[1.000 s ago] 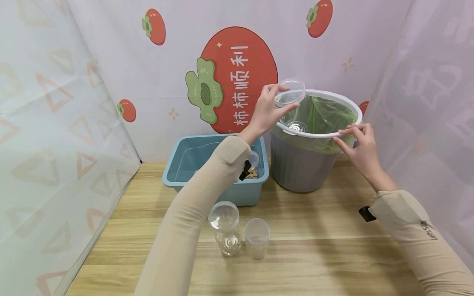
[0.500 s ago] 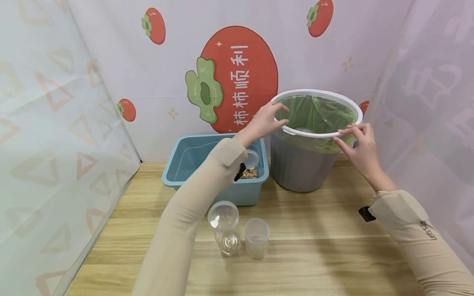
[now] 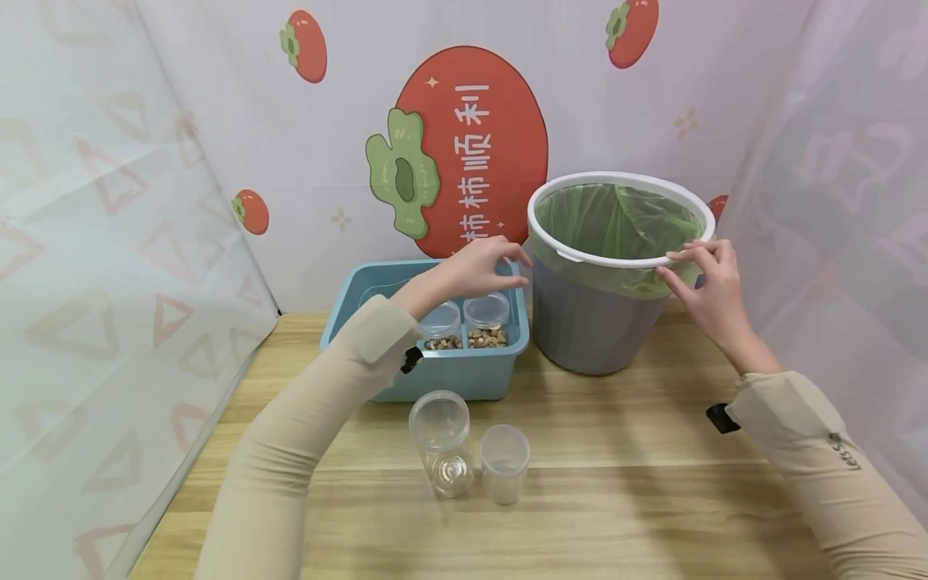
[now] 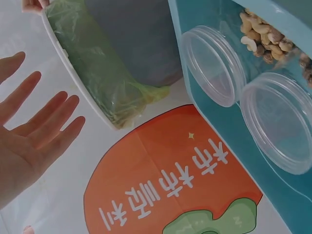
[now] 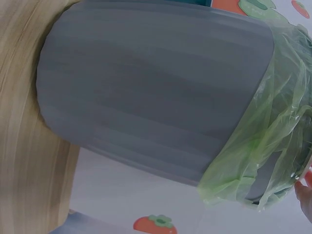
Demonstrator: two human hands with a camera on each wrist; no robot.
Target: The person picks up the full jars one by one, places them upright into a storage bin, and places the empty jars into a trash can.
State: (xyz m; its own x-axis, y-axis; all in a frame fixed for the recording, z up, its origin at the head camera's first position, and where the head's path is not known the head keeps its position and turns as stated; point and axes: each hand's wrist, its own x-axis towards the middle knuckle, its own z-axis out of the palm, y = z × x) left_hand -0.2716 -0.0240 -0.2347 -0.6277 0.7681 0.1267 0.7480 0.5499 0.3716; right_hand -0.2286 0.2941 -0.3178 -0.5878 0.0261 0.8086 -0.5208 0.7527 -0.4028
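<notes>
The left hand point(image 3: 474, 270) hovered open, holding nothing, above 2 lidded jars point(image 3: 487, 320); the right hand point(image 3: 706, 286) pinched the bin rim point(image 3: 616, 179).

Pale fabric backdrop point(image 3: 326, 137) is hanging all across the top of the frame, and a big red persimmon print point(image 3: 471, 145) with a green leaf and white Chinese characters is sitting right in the upper middle. Smaller persimmons are dotting the cloth at upper left point(image 3: 304, 44), upper right point(image 3: 632, 31) and lower down at mid left point(image 3: 250, 211). A sheer curtain with faint triangle shapes point(image 3: 94, 266) is covering the whole left side, and another pale one point(image 3: 848, 185) is running down the right edge. A light wooden tabletop point(image 3: 616, 483) is filling the bottom half, its grain running left to right. Soft even light is falling everywhere, with only faint shadows showing.
</notes>
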